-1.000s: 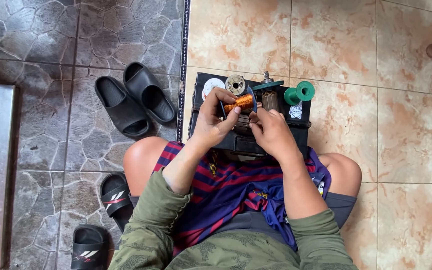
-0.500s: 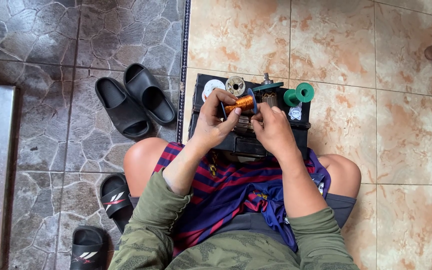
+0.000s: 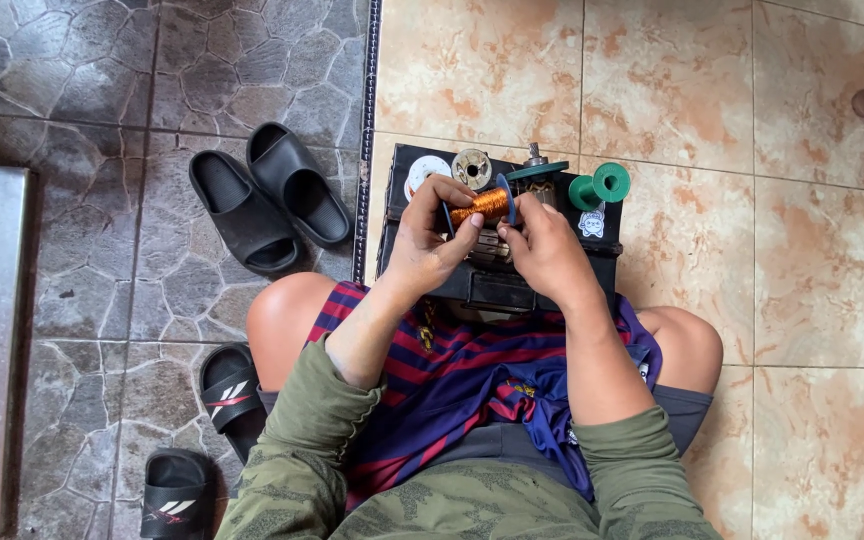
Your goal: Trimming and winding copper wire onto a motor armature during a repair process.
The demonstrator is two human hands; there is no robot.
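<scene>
Your left hand (image 3: 430, 240) gripped copper-wire spool (image 3: 480, 204) above black box (image 3: 492, 285), unchanged from earlier; your right hand (image 3: 542, 250) pinched its flange (green spool (image 3: 602, 185) untouched).

A person sits on the tiled floor, left hand (image 3: 430, 243) and right hand (image 3: 544, 250) both gripping a spool of copper wire (image 3: 480, 205) over a black box (image 3: 497, 280). A green spool (image 3: 602, 185) sits on the box; black slides (image 3: 264, 195) lie nearby.
</scene>
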